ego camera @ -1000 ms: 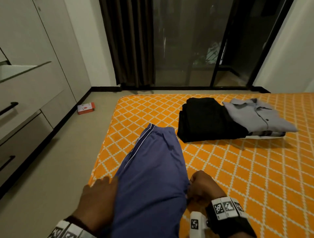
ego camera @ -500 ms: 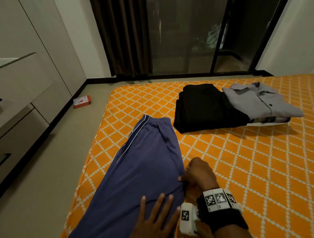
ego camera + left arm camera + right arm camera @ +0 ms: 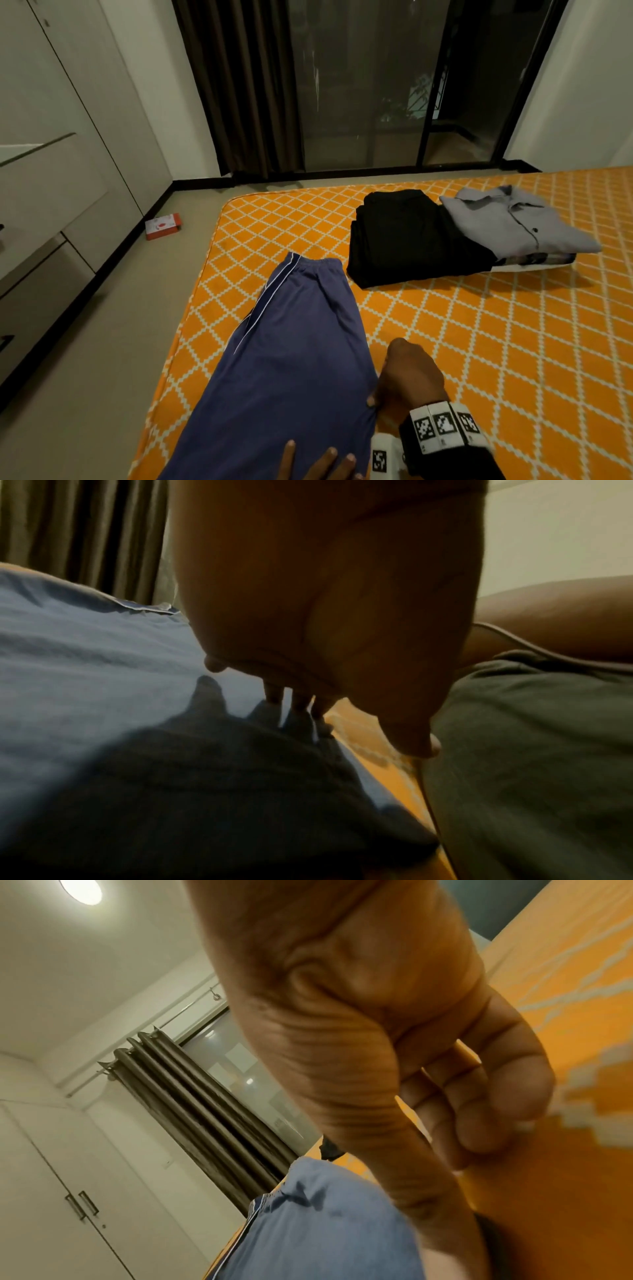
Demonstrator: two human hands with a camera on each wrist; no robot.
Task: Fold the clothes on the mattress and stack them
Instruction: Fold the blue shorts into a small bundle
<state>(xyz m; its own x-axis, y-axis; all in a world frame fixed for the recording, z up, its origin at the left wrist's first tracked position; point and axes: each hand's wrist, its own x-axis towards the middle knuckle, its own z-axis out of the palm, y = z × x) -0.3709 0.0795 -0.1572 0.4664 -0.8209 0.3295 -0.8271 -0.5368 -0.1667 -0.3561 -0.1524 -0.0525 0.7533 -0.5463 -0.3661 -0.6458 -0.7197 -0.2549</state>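
The blue trousers (image 3: 291, 359) lie lengthwise along the mattress's (image 3: 479, 342) left edge, waistband toward its far-left corner, their near part running out of view at the bottom of the head view. The likeliest trouble from here, as I judge it, is the fold going crooked: the cloth is thin and limp, and if the right side is pulled while the left is only lightly held, the two layers could slide apart and wrinkle. With the trousers so close to the left edge, a hard tug might also drag part of them off toward the floor.

The right hand (image 3: 407, 377) sits at the trousers' right border, fingers curled under and the thumb tip meeting the fabric edge; it looks like a pinch on that edge, though the wrist view does not show cloth between the fingers (image 3: 507, 1091). The left hand (image 3: 318, 464) lies on the near part of the trousers with fingers straight and spread, pressing flat and holding nothing.

The folded black garment (image 3: 407, 240) and grey shirt (image 3: 510, 219) sit together toward the mattress's far edge, well apart from the trousers
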